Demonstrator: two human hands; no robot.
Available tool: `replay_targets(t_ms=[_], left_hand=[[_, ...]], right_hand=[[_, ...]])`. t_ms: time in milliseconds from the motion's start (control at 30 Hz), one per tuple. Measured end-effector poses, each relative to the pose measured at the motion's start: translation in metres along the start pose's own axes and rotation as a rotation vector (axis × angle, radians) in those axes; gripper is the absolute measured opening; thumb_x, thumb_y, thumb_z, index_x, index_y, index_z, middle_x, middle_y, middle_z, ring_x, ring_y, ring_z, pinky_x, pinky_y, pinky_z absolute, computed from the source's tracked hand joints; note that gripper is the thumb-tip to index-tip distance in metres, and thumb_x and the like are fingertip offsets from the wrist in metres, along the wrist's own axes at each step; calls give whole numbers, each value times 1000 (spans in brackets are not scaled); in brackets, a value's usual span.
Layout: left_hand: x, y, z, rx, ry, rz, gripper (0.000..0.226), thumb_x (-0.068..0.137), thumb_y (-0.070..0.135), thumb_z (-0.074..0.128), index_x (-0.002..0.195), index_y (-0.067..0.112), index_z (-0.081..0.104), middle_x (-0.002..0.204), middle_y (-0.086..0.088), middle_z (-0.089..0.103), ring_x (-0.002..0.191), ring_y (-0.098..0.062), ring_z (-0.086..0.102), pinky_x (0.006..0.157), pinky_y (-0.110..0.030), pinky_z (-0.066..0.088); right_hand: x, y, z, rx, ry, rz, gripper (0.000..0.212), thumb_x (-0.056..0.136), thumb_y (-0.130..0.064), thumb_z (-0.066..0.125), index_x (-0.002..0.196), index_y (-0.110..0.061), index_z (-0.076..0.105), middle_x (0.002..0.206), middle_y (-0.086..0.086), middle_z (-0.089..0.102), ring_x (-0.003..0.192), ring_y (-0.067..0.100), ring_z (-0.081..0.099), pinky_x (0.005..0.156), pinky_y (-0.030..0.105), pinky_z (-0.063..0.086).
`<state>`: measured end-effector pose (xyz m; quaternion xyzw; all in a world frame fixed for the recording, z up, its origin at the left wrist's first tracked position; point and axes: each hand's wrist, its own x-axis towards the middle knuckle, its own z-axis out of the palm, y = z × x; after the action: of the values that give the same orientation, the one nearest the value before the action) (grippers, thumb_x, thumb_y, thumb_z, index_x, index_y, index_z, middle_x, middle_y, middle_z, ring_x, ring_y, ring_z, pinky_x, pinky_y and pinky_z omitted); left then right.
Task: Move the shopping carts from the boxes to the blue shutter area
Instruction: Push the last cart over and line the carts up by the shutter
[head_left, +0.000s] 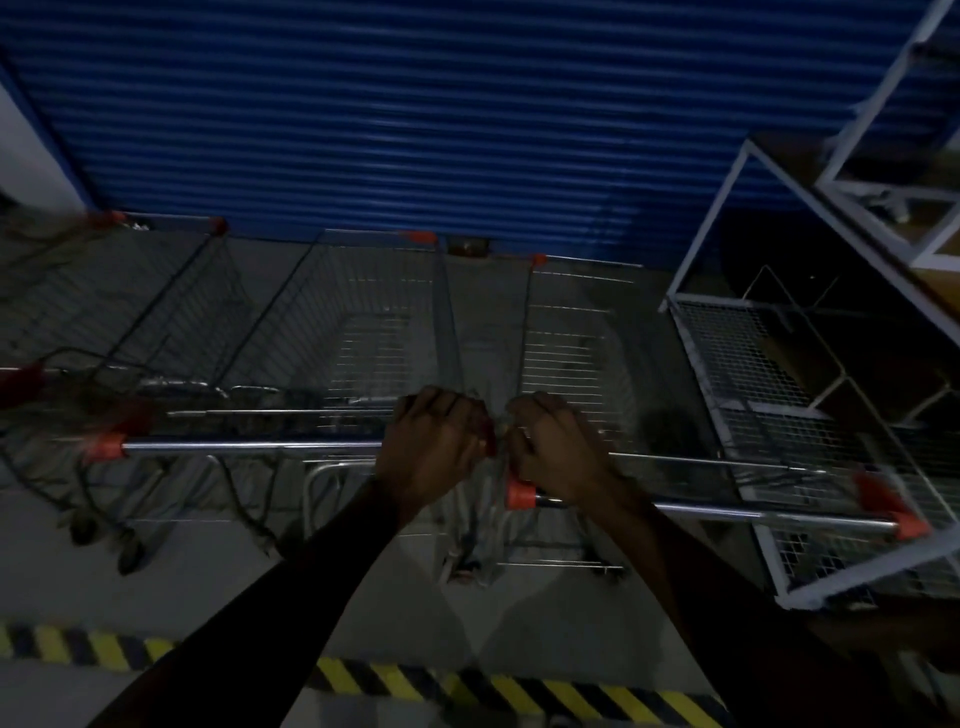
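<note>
Two wire shopping carts with orange handle caps stand side by side in front of the blue shutter (389, 119). My left hand (434, 447) is closed around the right end of the left cart's handle bar (249, 447). My right hand (558, 449) is wrapped around the left end of the right cart's handle bar (753, 514), beside its orange cap. The left cart's basket (363, 332) and the right cart's basket (571, 343) reach toward the shutter. The two hands nearly touch each other.
A third cart (130, 301) stands at the left against the shutter. A white metal rack with mesh shelves (753, 364) leans in close on the right. Yellow-and-black hazard tape (493, 686) crosses the grey floor behind me. The scene is dim.
</note>
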<state>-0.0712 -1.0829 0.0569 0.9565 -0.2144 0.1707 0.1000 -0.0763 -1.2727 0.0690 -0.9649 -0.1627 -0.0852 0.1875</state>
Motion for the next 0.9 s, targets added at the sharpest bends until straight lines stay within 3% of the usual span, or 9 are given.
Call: replay_targets(t_ms=[333, 467, 533, 600, 733, 900], left_hand=[[-46, -127, -26, 82, -223, -26, 42, 80, 44, 46, 105, 17, 67, 95, -5, 71, 90, -31, 63, 81, -43, 48], [-62, -167, -25, 160, -361, -85, 54, 70, 56, 43, 102, 20, 70, 95, -5, 74, 93, -31, 68, 86, -49, 49], [-65, -179, -24, 206, -424, -77, 56, 73, 54, 40, 110, 22, 67, 95, -4, 74, 90, -30, 69, 86, -45, 50], [-62, -187, -24, 186, -452, -73, 48, 80, 49, 45, 119, 25, 60, 103, -5, 72, 97, -30, 67, 87, -39, 48], [-58, -203, -24, 150, -541, -96, 37, 86, 48, 55, 116, 25, 52, 117, -5, 66, 108, -31, 62, 87, -39, 48], [-60, -210, -23, 247, -523, -64, 42, 87, 51, 54, 118, 24, 49, 113, -7, 68, 105, -33, 63, 83, -40, 50]], right_hand=[[48, -129, 52, -202, -63, -82, 47, 82, -41, 43, 119, -16, 57, 114, 7, 59, 105, 30, 54, 90, 46, 44], [65, -142, 72, -186, -239, -96, 58, 83, -36, 58, 133, -10, 47, 130, 12, 50, 119, 33, 45, 98, 44, 38], [73, -144, 82, -190, -340, -85, 58, 84, -35, 61, 135, -10, 46, 134, 13, 50, 122, 33, 44, 100, 42, 37], [79, -146, 91, -192, -420, -51, 51, 85, -34, 60, 131, -13, 51, 128, 13, 56, 116, 33, 54, 92, 39, 44], [92, -146, 101, -168, -542, 18, 37, 87, -34, 59, 117, -14, 61, 114, 10, 64, 99, 29, 63, 77, 33, 48], [101, -152, 104, -167, -595, 117, 30, 83, -30, 64, 106, -11, 67, 105, 11, 68, 93, 27, 65, 70, 30, 48]])
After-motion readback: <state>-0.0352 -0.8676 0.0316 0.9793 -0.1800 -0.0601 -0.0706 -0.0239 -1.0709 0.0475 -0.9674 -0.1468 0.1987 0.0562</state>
